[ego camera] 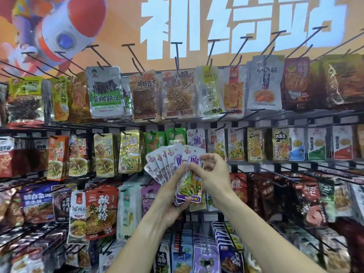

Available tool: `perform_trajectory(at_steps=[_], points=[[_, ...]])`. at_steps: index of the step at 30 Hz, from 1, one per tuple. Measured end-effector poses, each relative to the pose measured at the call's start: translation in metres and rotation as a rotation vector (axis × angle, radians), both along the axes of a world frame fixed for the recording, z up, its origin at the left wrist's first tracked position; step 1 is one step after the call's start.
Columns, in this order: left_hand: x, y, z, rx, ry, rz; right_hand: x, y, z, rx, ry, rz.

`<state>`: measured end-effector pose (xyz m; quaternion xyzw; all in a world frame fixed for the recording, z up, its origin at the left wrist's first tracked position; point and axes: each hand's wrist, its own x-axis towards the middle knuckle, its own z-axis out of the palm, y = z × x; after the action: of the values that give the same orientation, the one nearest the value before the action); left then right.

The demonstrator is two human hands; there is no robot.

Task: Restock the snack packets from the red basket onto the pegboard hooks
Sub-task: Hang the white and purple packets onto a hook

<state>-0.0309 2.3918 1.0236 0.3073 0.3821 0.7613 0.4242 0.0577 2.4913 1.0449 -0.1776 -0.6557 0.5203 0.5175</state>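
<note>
Left hand grips fanned snack packets — right hand pinches the front packet.

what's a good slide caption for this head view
Left hand grips a fanned stack of white-and-purple snack packets while the right hand pinches the front one before stocked pegboard hooks.

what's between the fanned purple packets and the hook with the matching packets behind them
Nothing visible. The left hand holds the fanned purple packets and the right hand pinches the front one, just below and in front of the matching packets on their hook; only open air separates them.
</note>
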Motion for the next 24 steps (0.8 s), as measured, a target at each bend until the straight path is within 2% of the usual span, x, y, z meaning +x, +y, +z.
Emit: perform_trajectory(at_steps=[3, 8, 11, 24], points=[[0.003, -0.004, 0.001, 0.011, -0.003, -0.005, 0.001, 0.003, -0.002, -0.003, 0.024, 0.014], [0.002, -0.010, 0.004, 0.028, -0.025, 0.084, -0.002, 0.017, 0.015, 0.098, 0.073, -0.114], [-0.004, -0.013, 0.005, 0.037, -0.081, 0.036, -0.003, 0.024, 0.036, 0.141, 0.095, -0.138], [-0.013, -0.019, 0.006, 0.050, -0.075, 0.026, -0.025, 0.034, 0.066, 0.208, -0.063, -0.246]])
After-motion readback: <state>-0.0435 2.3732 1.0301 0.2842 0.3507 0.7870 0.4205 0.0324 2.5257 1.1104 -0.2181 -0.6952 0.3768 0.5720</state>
